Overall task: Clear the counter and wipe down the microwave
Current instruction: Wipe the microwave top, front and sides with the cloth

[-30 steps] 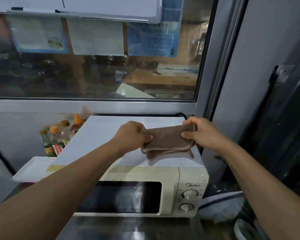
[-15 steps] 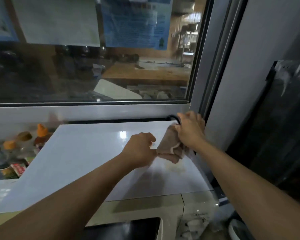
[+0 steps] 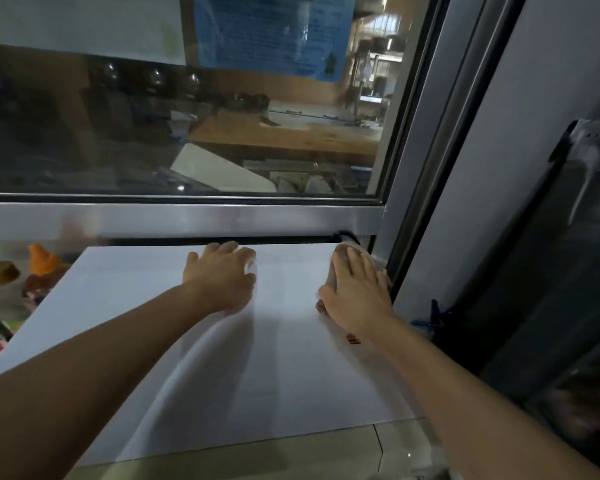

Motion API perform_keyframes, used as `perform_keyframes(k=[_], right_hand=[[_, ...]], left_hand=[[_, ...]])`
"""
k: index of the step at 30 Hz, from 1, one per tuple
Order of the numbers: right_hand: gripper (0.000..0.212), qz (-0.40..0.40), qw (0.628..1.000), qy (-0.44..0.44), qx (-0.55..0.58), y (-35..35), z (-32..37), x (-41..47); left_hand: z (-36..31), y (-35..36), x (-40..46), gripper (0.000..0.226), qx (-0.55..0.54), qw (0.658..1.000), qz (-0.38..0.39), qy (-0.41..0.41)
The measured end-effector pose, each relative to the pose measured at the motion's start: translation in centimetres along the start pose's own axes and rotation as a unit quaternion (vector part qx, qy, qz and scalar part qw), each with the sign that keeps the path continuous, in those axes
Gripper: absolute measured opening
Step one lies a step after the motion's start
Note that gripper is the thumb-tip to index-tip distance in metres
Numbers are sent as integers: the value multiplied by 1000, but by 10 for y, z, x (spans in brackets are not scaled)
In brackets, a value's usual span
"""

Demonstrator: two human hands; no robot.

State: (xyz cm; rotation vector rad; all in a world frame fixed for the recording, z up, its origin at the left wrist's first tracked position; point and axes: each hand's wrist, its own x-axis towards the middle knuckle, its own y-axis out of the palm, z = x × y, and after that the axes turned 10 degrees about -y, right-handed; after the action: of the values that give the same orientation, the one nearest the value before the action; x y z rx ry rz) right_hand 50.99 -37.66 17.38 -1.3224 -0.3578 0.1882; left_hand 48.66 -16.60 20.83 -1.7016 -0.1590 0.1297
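Note:
The microwave fills the lower view; only its white top [image 3: 264, 375] and a strip of its cream front edge [image 3: 291, 459] show. My right hand [image 3: 355, 294] lies flat at the top's far right corner, pressing a brown cloth [image 3: 330, 278] against it. Only slivers of the cloth show around the palm and fingers. My left hand [image 3: 222, 275] rests palm down on the top near its far edge, fingers spread, holding nothing. It looks slightly blurred.
A metal window sill [image 3: 187, 220] and glass pane run just behind the microwave. Several sauce bottles [image 3: 39, 268] stand to its left. A black cable [image 3: 343, 235] comes out at the far right corner. A grey wall [image 3: 516, 168] and a dark panel stand to the right.
Both hands held the cloth above the microwave. My left hand let go and now rests flat on the top; my right hand carried the cloth to the far right corner and presses it down.

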Motion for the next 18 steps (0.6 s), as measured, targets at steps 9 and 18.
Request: perform_keyframes(k=[9, 18], right_hand=[[37, -51, 995, 12, 86, 0, -22, 63], [32, 15, 998, 46, 42, -13, -37, -23]], left_hand=[[10, 15, 11, 42, -16, 1000, -5, 10], [8, 17, 7, 41, 0, 1000, -19, 10]])
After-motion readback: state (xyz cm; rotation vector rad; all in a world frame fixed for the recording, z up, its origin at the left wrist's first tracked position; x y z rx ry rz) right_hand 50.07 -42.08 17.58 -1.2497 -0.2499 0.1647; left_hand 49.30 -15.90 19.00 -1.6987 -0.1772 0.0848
